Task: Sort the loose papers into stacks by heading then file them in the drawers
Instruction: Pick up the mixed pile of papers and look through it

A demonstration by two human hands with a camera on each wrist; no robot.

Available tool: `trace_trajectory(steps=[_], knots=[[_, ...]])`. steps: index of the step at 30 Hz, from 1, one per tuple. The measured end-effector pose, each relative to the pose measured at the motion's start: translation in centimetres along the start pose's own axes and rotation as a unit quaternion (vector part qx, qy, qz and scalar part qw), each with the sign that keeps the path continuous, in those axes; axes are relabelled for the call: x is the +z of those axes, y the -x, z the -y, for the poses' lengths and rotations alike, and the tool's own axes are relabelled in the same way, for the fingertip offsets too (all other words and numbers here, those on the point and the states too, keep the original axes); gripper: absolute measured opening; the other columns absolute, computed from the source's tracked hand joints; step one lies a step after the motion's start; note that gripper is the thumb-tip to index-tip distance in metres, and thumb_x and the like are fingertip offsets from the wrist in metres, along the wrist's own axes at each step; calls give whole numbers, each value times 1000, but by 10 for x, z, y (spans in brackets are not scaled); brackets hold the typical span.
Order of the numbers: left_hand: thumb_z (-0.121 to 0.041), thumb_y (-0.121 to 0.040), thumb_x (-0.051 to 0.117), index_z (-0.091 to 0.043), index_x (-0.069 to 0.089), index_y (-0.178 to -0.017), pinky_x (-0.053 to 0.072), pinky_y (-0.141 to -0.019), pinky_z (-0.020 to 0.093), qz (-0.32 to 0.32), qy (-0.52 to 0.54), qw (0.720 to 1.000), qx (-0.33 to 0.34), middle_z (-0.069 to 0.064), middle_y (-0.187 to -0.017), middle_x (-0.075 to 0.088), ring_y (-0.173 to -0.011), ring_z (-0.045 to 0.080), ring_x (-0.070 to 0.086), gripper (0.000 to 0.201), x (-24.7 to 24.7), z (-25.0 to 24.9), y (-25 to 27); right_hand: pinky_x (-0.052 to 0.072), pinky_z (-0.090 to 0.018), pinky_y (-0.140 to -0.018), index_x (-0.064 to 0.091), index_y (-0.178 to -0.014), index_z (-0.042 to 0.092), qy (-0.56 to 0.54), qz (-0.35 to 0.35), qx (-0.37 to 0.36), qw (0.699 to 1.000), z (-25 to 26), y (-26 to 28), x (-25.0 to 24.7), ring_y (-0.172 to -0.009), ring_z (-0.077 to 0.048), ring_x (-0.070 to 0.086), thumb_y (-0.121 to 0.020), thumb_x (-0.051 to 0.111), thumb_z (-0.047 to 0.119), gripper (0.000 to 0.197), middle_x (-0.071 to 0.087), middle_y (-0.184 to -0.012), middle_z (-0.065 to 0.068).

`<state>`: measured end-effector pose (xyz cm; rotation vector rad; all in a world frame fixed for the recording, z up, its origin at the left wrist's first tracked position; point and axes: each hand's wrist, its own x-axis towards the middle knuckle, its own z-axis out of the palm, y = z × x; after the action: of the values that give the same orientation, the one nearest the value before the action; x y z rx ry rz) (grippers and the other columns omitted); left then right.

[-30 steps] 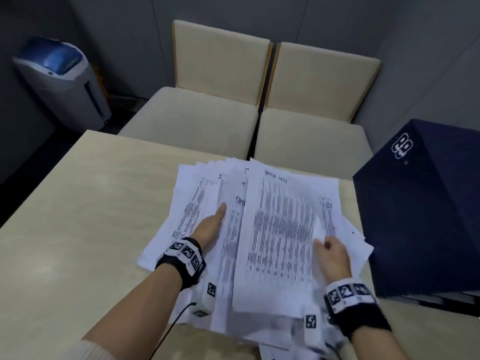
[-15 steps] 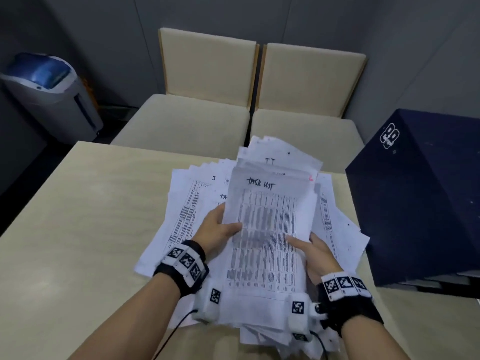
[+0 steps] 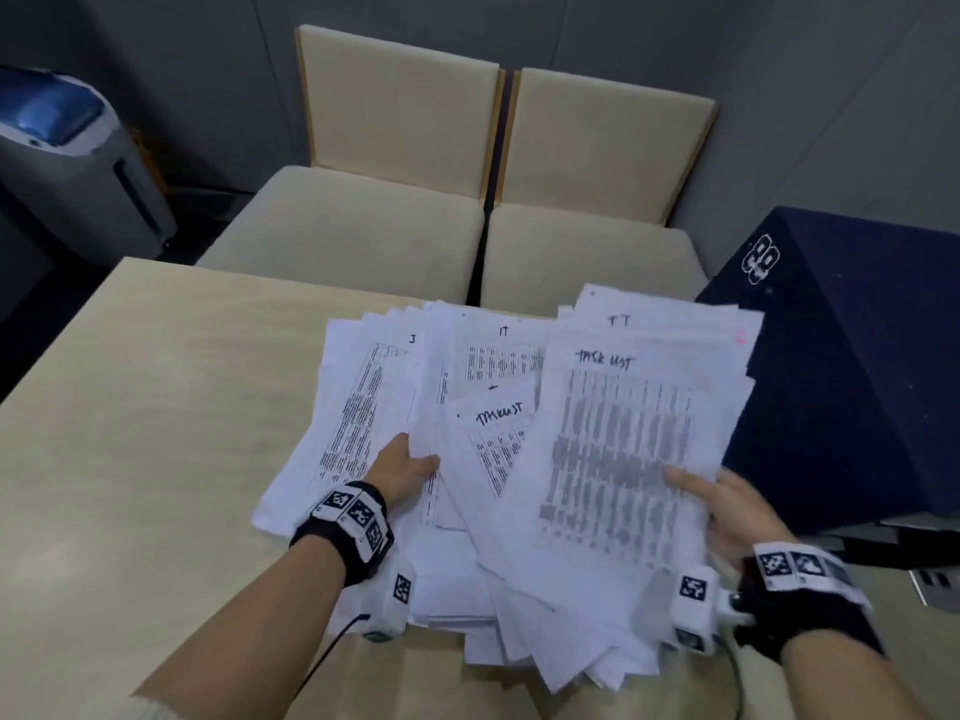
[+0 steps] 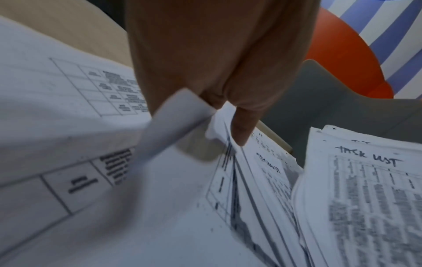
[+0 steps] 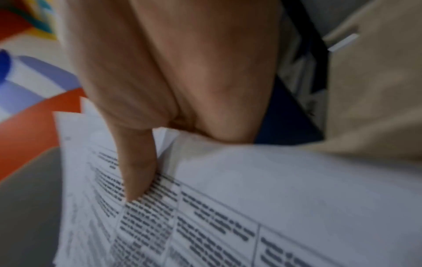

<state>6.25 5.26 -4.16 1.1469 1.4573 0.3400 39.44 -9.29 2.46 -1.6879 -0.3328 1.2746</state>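
Observation:
Loose printed papers (image 3: 358, 407) lie fanned over the far right of the table (image 3: 156, 433), among them a sheet headed "IT" (image 3: 501, 350) and a small one headed "TASK LIST" (image 3: 498, 433). My right hand (image 3: 722, 506) grips a thick bundle (image 3: 613, 449) topped by a "TASK LIST" sheet, tilted over the pile's right side. The right thumb (image 5: 137, 171) lies on top of that bundle (image 5: 251, 207). My left hand (image 3: 410, 462) pinches sheets at the middle of the pile, its thumb (image 4: 239, 130) pressing on them (image 4: 160, 216). Both hands' fingers are hidden under paper.
A dark blue cabinet (image 3: 841, 366) stands at the table's right edge, close to the held bundle. Two beige chairs (image 3: 405, 210) sit behind the table, and a grey and blue bin (image 3: 62, 163) stands at the far left. Bare tabletop stretches to the left.
The "TASK LIST" bundle, held in front by both hands, has swung right in my right hand alone. My left hand let go and now pinches the pile; the "IT" and small "TASK LIST" sheets are uncovered.

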Motion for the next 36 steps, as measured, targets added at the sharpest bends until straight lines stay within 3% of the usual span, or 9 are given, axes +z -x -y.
trace_trajectory(steps=[3,7,11,15,19,24,29,32,36], knots=[[-13,-97,52,-13,56,-113,52,-95,46,-15,0,1000,24,8,-115,66,-104,28,63,16,9,-1,3,48,-59,-99,67,-115,3,75,-13,11,997,-28,-18,9,-105,-40,68,-91,67,7,24,70,-115,-23],[-25,-100,52,-10,49,-137,39,-110,40,-47,-59,997,31,6,-142,50,-128,28,51,40,15,4,3,43,-44,-108,64,-112,14,264,28,-9,964,-39,-34,27,-110,-25,63,-93,67,17,20,69,-118,-6],[-35,-92,60,-7,55,-109,47,-77,36,-230,-239,941,63,11,-112,58,-97,28,57,33,17,0,12,42,-30,-98,62,-120,11,309,48,-31,949,-38,-40,38,-110,-22,60,-94,64,13,26,67,-114,-3],[-55,-98,38,-9,60,-99,50,-73,30,-104,-351,931,-21,7,-101,65,-90,25,62,51,30,-10,16,46,-28,-86,66,-116,8,312,8,-55,948,-33,-36,38,-102,-23,65,-92,66,8,24,70,-107,-5],[-58,-99,34,-11,55,-86,51,-73,29,-103,-333,936,-49,5,-92,62,-82,23,59,53,32,-19,7,46,-24,-67,67,-109,9,222,-68,-107,967,-16,-29,26,-85,-13,64,-91,68,8,18,71,-95,0],[-52,-98,43,-4,44,-130,46,-95,37,-137,-325,936,-15,13,-129,49,-118,27,50,58,27,-10,-8,48,-44,-98,58,-126,4,43,-126,-107,985,-13,-36,16,-103,-27,65,-87,69,-2,41,68,-115,-10],[-42,-94,55,-1,43,-126,45,-95,39,-159,-258,953,-1,15,-128,48,-117,30,48,53,24,-15,-15,51,-53,-97,64,-120,7,53,-80,-25,995,-34,-53,36,-100,-32,69,-82,74,-2,41,72,-114,-12],[-44,-96,52,-4,47,-131,47,-96,41,-143,-266,953,21,12,-128,52,-116,28,52,53,22,-17,-16,44,-42,-104,61,-123,8,77,-47,-22,996,-41,-57,59,-109,-25,63,-83,74,-1,44,67,-119,-3],[-48,-94,51,-12,55,-121,50,-82,37,-157,-287,942,79,5,-111,56,-96,22,56,45,21,-22,-13,44,-46,-107,60,-127,13,68,-7,12,998,-45,-60,81,-110,-25,65,-72,84,12,60,70,-119,-1]])
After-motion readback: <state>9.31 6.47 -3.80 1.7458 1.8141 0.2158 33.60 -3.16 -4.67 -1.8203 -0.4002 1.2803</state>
